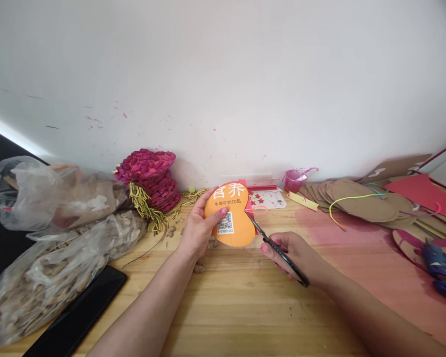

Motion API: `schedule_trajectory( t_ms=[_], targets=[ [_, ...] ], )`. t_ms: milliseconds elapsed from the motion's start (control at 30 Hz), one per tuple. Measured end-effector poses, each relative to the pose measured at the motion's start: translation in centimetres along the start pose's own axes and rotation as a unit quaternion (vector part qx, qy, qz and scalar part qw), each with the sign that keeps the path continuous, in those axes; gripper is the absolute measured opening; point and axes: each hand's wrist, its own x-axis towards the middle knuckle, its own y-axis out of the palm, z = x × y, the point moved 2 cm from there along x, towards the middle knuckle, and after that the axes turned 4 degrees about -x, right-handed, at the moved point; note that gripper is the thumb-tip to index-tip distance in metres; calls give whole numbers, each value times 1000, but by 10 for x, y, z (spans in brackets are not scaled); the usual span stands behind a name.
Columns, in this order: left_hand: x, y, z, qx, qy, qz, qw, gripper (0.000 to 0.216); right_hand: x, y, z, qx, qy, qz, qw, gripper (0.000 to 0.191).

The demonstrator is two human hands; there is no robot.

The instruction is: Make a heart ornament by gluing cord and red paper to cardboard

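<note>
My left hand (198,225) grips an orange rounded piece of printed card (232,212) with white characters and a QR code, holding it upright above the wooden table (245,307). My right hand (295,255) is closed around black scissors (273,245). The blades point up and left and meet the card's right edge.
Clear plastic bags (55,233) of brownish pieces lie at the left beside a black flat object (82,310). A magenta scaled lantern-like craft (152,181) stands against the wall. Brown card cut-outs (360,198), red paper, a pink cup (294,179) and a blue glue gun (440,265) lie at the right.
</note>
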Motion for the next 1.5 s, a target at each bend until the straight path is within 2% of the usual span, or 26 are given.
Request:
schedule_trajectory(
  t_ms=[233, 600, 967, 1500],
  targets=[
    [-1, -1, 2, -4, 3, 5, 1000, 68, 0, 0, 5, 8, -9, 2, 1000, 48],
    [-1, 0, 0, -11, -19, -7, 1000, 73, -2, 0, 9, -4, -2, -16, 1000, 44],
    [0, 0, -1, -3, -14, -7, 1000, 73, -1, -1, 12, 9, 4, -2, 1000, 49],
    [-2, 1, 3, -29, -28, -3, 999, 70, 0, 5, 4, 104, 49, 18, 993, 47]
  ],
)
